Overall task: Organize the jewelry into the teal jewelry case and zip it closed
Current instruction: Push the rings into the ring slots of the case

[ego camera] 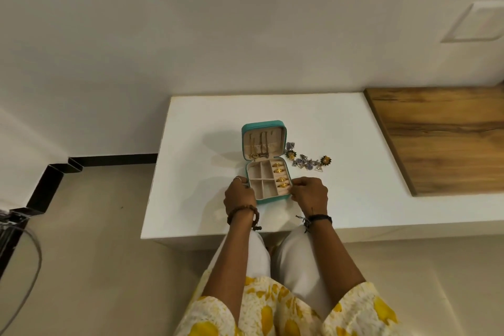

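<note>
The teal jewelry case lies open on the white table, its lid standing up at the far side with thin chains hanging inside. Several gold rings sit in the right-hand slot of the tray; the other compartments look bare. My left hand grips the case's near left edge. My right hand has its fingers curled at the near right edge of the case, by the nearest ring. A loose cluster of flower-shaped earrings and small pieces lies on the table just right of the case.
A wooden panel covers the right part of the surface. The table ends at its left edge over a beige floor. A pale wall rises right behind the table. My knees are under the table's near edge.
</note>
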A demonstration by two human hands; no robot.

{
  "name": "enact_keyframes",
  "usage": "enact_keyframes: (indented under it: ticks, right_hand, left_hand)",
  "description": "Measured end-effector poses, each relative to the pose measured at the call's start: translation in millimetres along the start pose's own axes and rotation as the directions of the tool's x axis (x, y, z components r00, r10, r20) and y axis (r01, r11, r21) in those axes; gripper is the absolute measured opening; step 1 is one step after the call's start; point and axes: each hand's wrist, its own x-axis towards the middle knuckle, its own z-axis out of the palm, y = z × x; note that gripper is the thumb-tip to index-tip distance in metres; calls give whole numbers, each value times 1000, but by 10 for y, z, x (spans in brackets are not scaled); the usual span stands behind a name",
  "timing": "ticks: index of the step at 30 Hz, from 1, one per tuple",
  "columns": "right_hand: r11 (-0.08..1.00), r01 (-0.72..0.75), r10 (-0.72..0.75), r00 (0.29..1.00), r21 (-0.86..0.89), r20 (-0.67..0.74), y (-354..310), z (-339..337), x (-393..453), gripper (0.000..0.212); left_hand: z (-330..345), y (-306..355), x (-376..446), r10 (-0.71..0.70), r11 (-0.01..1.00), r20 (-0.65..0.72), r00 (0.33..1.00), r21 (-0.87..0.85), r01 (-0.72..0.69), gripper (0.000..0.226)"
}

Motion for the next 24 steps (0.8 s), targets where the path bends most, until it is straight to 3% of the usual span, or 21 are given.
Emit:
enact_keyframes:
  ticks: [5, 8, 10, 12, 14, 17, 20, 24]
  right_hand:
    - [996, 22, -26, 998, -91, -49, -15, 39, -104, 26]
    - [948, 217, -254, 957, -235, -142, -84, 101, -206, 23]
    - [854, 369, -433, 895, -367, -108, -129, 187, -275, 21]
    - [756, 450, -522, 852, -476, -24, -143, 287, -288, 24]
    - [699, 459, -520, 853, -549, 51, -150, 338, -263, 29]
    - [695, 412, -392, 904, -589, 170, -159, 335, -197, 38]
    - [700, 427, -377, 902, -573, 210, -180, 330, -168, 43]
    - [683, 439, -382, 896, -584, 228, -179, 353, -152, 41]
  left_hand:
    - [-57, -25, -16, 12, 1000, 38, 999, 11, -12, 32]
    - [-73, -24, -58, 70, 997, 77, 995, 22, -72, 49]
    - [-63, -33, -68, 132, 989, 79, 988, 64, -137, 56]
    - [-55, -32, -67, 172, 979, 85, 981, 96, -180, 56]
    - [-50, -33, -50, 188, 974, 104, 977, 112, -199, 54]
    - [-29, -47, 1, 206, 958, 133, 969, 174, -227, 51]
    - [-11, -45, 50, 197, 940, 148, 969, 252, -229, 41]
    - [-8, -51, 89, 180, 949, 172, 969, 230, -217, 40]
